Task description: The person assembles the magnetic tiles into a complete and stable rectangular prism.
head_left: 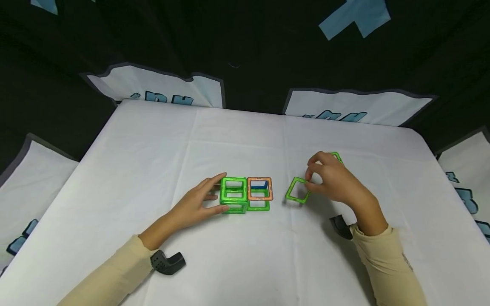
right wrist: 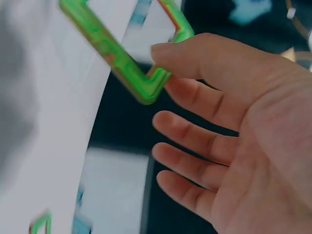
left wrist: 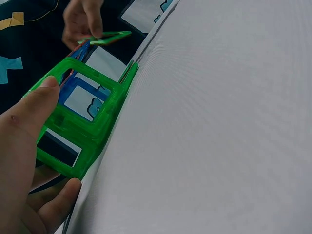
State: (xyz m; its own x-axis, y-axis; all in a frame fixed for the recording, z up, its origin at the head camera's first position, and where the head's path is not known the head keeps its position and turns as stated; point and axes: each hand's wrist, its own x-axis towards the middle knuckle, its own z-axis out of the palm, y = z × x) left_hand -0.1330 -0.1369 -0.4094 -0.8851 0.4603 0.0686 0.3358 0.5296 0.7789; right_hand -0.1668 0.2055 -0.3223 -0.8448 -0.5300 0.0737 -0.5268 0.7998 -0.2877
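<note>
A small box-like build of square magnetic tiles stands on the table, with a green part (head_left: 234, 200) at the left and an orange tile (head_left: 271, 189) on top at the right. A blue tile shows inside it. My left hand (head_left: 191, 206) holds the green part from the left, thumb along the near side and index finger at the far side. To the right of the build, my right hand (head_left: 337, 182) pinches a green square tile (right wrist: 114, 51) at its corner, between thumb and index finger. The tile is tilted, apart from the build; the other fingers are loosely bent.
Another green tile (head_left: 337, 156) lies beyond my right hand, partly hidden by it. A white cloth (head_left: 229, 259) covers the table. Dark curtains (head_left: 252, 51) with white and blue patches hang behind the far edge. Black wrist mounts (head_left: 167, 262) stick out from both sleeves.
</note>
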